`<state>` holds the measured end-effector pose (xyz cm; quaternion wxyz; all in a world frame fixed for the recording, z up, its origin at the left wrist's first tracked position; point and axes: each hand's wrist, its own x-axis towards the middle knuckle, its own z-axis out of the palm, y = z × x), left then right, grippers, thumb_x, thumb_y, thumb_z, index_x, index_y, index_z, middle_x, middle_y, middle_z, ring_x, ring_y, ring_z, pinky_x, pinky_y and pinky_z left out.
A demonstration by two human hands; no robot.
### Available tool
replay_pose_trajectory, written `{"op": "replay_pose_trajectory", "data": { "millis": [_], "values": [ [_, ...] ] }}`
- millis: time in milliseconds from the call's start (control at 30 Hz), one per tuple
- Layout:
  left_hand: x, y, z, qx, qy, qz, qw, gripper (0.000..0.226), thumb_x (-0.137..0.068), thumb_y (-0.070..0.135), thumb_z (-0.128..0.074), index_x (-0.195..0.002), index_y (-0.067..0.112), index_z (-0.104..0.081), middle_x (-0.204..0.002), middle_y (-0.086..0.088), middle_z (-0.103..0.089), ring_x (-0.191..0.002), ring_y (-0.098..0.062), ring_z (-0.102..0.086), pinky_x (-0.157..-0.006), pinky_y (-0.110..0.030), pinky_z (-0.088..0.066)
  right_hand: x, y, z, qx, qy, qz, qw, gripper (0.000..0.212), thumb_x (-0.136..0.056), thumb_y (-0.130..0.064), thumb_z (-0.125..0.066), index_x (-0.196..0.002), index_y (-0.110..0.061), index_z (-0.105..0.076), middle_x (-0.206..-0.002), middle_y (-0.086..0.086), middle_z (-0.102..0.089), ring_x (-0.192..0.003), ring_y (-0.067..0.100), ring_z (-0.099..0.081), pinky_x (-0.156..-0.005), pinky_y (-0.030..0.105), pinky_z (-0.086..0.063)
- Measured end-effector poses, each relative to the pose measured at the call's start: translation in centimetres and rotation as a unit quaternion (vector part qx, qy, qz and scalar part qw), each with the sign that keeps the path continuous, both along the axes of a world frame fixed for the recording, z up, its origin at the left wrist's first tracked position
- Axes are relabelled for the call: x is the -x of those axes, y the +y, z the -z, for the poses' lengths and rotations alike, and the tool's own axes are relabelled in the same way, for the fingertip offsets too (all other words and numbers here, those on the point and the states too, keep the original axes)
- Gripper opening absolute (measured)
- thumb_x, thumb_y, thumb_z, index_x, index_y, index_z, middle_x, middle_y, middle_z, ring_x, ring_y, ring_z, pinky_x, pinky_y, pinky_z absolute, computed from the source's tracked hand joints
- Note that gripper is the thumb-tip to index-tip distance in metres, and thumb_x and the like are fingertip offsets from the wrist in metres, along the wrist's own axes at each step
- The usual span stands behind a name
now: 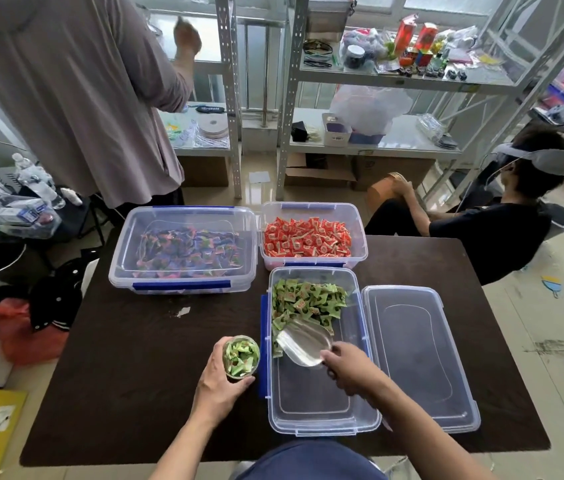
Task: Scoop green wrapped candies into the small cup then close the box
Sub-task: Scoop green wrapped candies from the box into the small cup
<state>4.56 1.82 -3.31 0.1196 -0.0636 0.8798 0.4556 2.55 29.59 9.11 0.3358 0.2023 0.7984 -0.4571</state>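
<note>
left hand [216, 382] grips small cup [241, 356], right hand [346, 367] grips scoop [304, 342] in box [308, 400]
lid [419, 355] flat beside its right edge on dark table [128, 358]

Glossy clear plastic box [363, 341], scoop [303, 344] and lid [422, 355]; matt dark table [128, 358].
</note>
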Motion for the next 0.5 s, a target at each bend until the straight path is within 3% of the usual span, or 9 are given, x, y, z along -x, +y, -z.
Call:
{"op": "replay_pose_trajectory", "data": {
  "millis": [100,167,300,500],
  "values": [
    [0.0,-0.1,-0.2,0.004,-0.001,0.005,1.0,0.09,-0.065,0.031,-0.09,-0.138,0.036,-0.037,-0.132,0.01,-0.054,-0.119,-0.009,-0.053,-0.102,-0.024,-0.04,-1.6,2.0,4.2,0.123,-0.181,0.226,0.949,0.025,-0.102,-0.025,-0.044,-0.084,-0.011,-0.054,-0.059,0.001,-0.046,-0.039,0.007,-0.03,-0.033,0.015,-0.02],
    [0.2,-0.2,-0.4,0.003,-0.007,0.014,1.0,0.089,-0.066,0.029,-0.09,-0.135,0.039,-0.036,-0.132,0.01,-0.052,-0.118,-0.009,-0.052,-0.099,-0.022,-0.039,-2.6,2.4,6.4,0.164,-0.221,0.308,0.911,0.025,-0.105,-0.025,-0.043,-0.086,-0.009,-0.05,-0.056,0.002,-0.046,-0.036,0.005,-0.03,-0.029,0.013,-0.021],
    [0.2,-0.2,-0.8,0.003,-0.018,0.029,0.999,0.088,-0.068,0.028,-0.089,-0.134,0.043,-0.033,-0.134,0.011,-0.05,-0.12,-0.008,-0.051,-0.099,-0.021,-0.037,-3.2,1.6,8.3,0.183,-0.195,0.395,0.879,0.031,-0.107,-0.023,-0.04,-0.08,-0.009,-0.048,-0.055,0.004,-0.044,-0.034,0.006,-0.03,-0.029,0.012,-0.021],
    [0.3,-0.3,-1.2,0.011,-0.035,0.033,0.999,0.088,-0.07,0.028,-0.088,-0.133,0.047,-0.029,-0.135,0.013,-0.049,-0.119,-0.005,-0.05,-0.097,-0.016,-0.035,0.2,1.1,11.1,0.26,-0.135,0.489,0.822,0.026,-0.108,-0.022,-0.038,-0.089,-0.007,-0.047,-0.059,0.004,-0.04,-0.032,0.006,-0.029,-0.026,0.016,-0.021]
  ]
}}
